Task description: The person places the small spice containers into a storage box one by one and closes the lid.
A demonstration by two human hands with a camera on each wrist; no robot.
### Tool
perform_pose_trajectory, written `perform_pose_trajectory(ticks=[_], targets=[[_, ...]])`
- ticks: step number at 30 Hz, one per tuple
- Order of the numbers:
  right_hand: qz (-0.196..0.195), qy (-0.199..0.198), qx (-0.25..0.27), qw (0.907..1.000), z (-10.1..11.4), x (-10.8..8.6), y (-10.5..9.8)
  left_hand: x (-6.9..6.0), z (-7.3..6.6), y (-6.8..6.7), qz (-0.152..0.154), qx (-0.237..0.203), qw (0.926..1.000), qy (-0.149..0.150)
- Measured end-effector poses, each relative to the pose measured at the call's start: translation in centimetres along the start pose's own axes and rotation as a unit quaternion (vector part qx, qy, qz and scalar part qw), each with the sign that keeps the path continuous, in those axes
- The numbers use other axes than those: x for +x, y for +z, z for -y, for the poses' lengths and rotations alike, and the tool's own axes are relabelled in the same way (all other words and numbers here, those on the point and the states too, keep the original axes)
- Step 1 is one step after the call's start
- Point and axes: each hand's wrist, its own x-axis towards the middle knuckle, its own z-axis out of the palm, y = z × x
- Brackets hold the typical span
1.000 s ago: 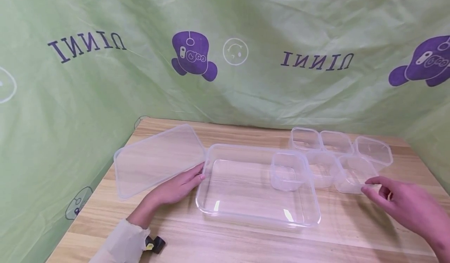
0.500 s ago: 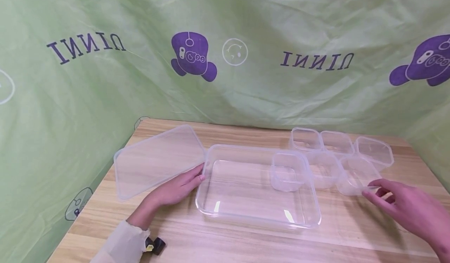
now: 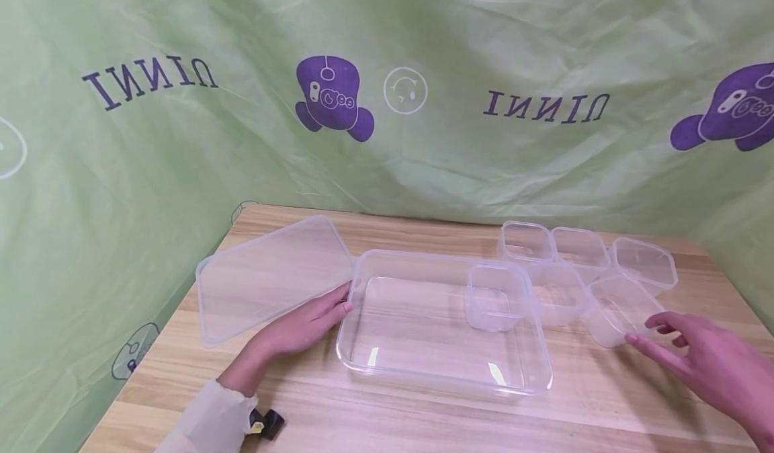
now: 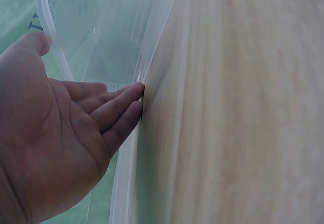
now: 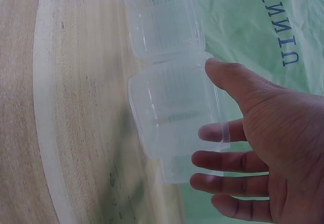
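A large clear rectangular plastic box (image 3: 441,380) stands on the table. My left hand (image 3: 311,322) rests at its left wall, fingers extended and touching it low down, as the left wrist view shows. Beyond that hand lies a flat translucent lid (image 3: 272,281). My right hand (image 3: 704,359) holds a small clear square container (image 3: 619,308) at its right corner, thumb on the near side and fingers on the far side. That container stands slightly turned, in front of the others. Another small container (image 3: 492,308) sits inside the large box, at its right end.
Several more small clear containers (image 3: 526,241) stand in rows at the back right, close to one another. A black object (image 3: 273,423) lies by the left sleeve. A green printed cloth (image 3: 387,171) hangs behind the wooden table (image 3: 387,419).
The small container at my right hand has turned and shifted a little toward me and to the right. My right thumb and fingers have spread wider apart around its corner. My left hand has stayed put.
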Motion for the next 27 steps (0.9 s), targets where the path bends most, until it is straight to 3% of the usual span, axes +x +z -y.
perform_pose_trajectory(ticks=[11, 27], targets=[[-0.06, -0.02, 0.025, 0.9977, 0.3, -0.5, 0.4, 0.0, -0.1, 0.0, 0.0, -0.003, 1.0, 0.0], [-0.019, 0.015, 0.019, 0.9995, 1.4, -0.3, 0.5, 0.1, 0.1, 0.1, -0.001, -0.01, 0.9999, 0.007]])
